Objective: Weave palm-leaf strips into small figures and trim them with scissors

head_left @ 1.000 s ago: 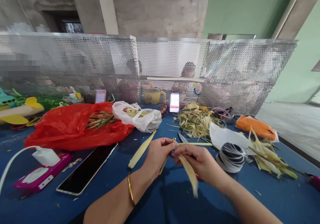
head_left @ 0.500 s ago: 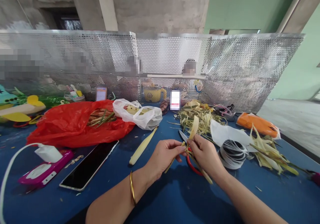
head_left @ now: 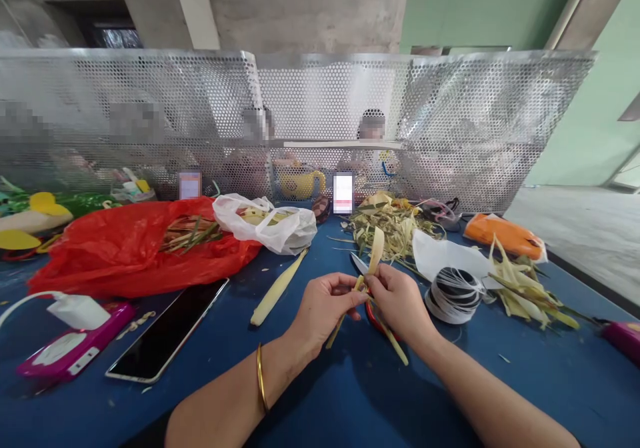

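Observation:
My left hand [head_left: 327,305] and my right hand [head_left: 397,295] meet over the blue table, both with fingers closed on strips of dried corn husk. One pale husk strip [head_left: 376,251] stands up from between the fingers of my right hand, and a narrower end [head_left: 399,349] hangs below it. Another thin end dangles under my left fingers. How the strips cross is partly hidden by the fingertips. Under my hands lie scissors [head_left: 358,263] with red handles, their blades pointing away. A whole pale husk piece [head_left: 280,287] rests to the left of my left hand.
Left are a phone [head_left: 170,331], a purple power strip [head_left: 75,345] with a white charger, a red bag [head_left: 125,248] and a white bag [head_left: 295,231]. Right are a spool of white tie [head_left: 453,296], loose husks [head_left: 530,291] and an orange packet [head_left: 505,236]. A perforated metal screen [head_left: 325,95] stands behind.
The view has shifted a little, so things sit slightly further left and higher. Both hands keep their hold on the husk strips, with hardly any movement between them.

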`<state>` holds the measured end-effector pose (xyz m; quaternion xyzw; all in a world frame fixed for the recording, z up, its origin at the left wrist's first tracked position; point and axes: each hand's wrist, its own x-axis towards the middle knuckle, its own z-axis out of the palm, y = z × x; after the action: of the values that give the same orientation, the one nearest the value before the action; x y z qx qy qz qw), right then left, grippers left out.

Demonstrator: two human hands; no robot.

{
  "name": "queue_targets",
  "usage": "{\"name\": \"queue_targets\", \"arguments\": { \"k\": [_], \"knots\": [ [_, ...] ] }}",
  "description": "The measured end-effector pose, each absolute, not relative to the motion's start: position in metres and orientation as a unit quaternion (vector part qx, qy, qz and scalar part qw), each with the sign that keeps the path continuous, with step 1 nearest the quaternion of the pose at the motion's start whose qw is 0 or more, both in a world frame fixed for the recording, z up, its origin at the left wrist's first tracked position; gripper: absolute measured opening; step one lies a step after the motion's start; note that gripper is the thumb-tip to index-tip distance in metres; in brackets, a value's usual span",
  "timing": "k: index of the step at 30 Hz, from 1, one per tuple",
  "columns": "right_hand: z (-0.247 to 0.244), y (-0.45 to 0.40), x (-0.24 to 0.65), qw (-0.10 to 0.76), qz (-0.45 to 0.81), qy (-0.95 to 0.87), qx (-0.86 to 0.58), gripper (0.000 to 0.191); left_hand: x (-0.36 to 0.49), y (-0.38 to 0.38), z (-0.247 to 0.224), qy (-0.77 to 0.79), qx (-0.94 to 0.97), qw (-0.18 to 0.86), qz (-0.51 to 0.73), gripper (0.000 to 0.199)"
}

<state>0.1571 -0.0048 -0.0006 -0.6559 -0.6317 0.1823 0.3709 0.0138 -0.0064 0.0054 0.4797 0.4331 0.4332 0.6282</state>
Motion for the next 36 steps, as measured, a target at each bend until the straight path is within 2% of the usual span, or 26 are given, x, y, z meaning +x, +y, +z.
{"name": "queue_targets", "arguments": {
  "k": [3, 6, 10, 13, 18, 20, 25, 27, 30, 36],
  "knots": [
    [0.0, -0.005, 0.157, 0.36, 0.196, -0.629, -0.66, 0.03, 0.014, -0.006, 0.006, 0.435, 0.473, 0.63, 0.435, 0.02],
    [0.006, -0.006, 0.161, 0.344, 0.265, -0.628, -0.646, 0.026, 0.011, -0.002, 0.005, 0.44, 0.453, 0.629, 0.453, 0.02],
    [0.022, -0.01, 0.172, 0.345, 0.367, -0.669, -0.545, 0.013, 0.004, 0.006, 0.005, 0.464, 0.393, 0.634, 0.477, 0.025],
    [0.032, -0.011, 0.182, 0.331, 0.44, -0.696, -0.461, 0.024, 0.0, 0.01, 0.005, 0.467, 0.382, 0.643, 0.471, 0.029],
    [0.038, -0.012, 0.189, 0.307, 0.551, -0.66, -0.408, 0.028, -0.002, 0.012, 0.004, 0.468, 0.381, 0.654, 0.456, 0.028],
    [0.037, -0.011, 0.186, 0.337, 0.545, -0.656, -0.399, 0.029, -0.002, 0.012, 0.004, 0.467, 0.387, 0.657, 0.448, 0.026],
    [0.034, -0.01, 0.174, 0.506, 0.372, -0.645, -0.435, 0.022, -0.001, 0.009, 0.005, 0.453, 0.432, 0.659, 0.417, 0.022],
    [0.033, -0.011, 0.17, 0.54, 0.354, -0.625, -0.439, 0.023, 0.0, 0.009, 0.006, 0.448, 0.452, 0.648, 0.419, 0.019],
    [0.031, -0.011, 0.169, 0.52, 0.375, -0.618, -0.455, 0.024, 0.001, 0.009, 0.006, 0.447, 0.462, 0.635, 0.429, 0.016],
    [0.025, -0.01, 0.172, 0.384, 0.347, -0.686, -0.511, 0.03, 0.001, 0.01, 0.008, 0.469, 0.449, 0.615, 0.448, 0.012]
  ]
}}
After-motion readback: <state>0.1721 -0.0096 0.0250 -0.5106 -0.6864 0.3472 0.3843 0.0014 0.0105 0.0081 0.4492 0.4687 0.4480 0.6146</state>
